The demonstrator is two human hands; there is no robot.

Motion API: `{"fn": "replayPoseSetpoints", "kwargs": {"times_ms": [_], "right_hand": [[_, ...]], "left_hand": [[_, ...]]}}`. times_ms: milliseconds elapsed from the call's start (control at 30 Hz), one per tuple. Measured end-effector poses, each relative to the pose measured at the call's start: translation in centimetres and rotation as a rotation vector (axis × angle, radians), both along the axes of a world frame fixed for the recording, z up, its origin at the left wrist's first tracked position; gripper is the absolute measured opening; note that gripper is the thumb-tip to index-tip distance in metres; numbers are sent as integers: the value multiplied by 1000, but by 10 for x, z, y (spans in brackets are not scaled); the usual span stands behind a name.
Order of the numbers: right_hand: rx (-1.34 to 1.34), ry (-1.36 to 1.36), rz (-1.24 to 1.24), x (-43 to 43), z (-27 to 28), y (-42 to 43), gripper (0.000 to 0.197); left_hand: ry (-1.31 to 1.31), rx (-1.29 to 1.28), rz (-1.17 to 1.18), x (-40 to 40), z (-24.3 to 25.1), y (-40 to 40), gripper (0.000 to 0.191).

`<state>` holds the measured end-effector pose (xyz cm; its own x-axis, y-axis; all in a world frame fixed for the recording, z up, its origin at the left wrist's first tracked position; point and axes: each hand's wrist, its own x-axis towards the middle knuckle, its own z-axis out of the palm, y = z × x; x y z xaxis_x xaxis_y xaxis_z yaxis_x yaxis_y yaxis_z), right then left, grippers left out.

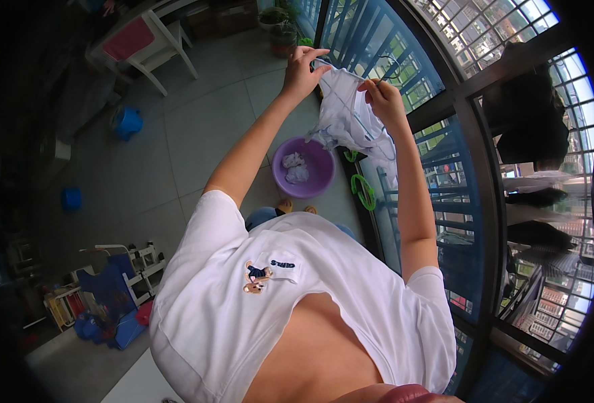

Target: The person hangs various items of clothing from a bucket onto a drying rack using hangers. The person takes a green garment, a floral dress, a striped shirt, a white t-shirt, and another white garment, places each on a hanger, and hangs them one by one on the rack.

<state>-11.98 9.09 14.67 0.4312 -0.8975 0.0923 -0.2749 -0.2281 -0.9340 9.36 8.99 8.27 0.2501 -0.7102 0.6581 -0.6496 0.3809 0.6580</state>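
In front of me a white garment hangs stretched between my two hands, with a clothes hanger along its upper edge. At its left corner is my left hand, thumb and forefinger around the cloth. My right hand pinches the upper edge near the hanger's hook. The garment's lower part droops in folds near the rim of a purple basin; I cannot tell whether they touch. Inside the basin lies crumpled white cloth.
Green plastic hangers are beside the basin, by the glass door. Beyond it hang dark clothes. A blue stool and a white chair stand on the tiled floor. Potted plants stand ahead.
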Motion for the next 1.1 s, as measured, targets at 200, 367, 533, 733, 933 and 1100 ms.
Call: {"fn": "replayPoseSetpoints", "kwargs": {"times_ms": [200,367,533,733,933,1100], "right_hand": [[10,76,67,-24,29,5,30],[74,79,97,-42,45,7,30],[98,0,90,-49,52,9,29],[84,31,124,-45,48,6,32],[94,93,207,-25,55,5,31],[-246,329,227,-67,47,-8,46]], "left_hand": [[393,230,-347,14,10,3,9],[523,192,-353,32,12,1,9],[424,151,-249,45,10,8,8],[-194,-96,6,35,26,18,18],[-324,-124,-370,-35,51,26,15],[-165,-149,-374,-30,47,28,10]]}}
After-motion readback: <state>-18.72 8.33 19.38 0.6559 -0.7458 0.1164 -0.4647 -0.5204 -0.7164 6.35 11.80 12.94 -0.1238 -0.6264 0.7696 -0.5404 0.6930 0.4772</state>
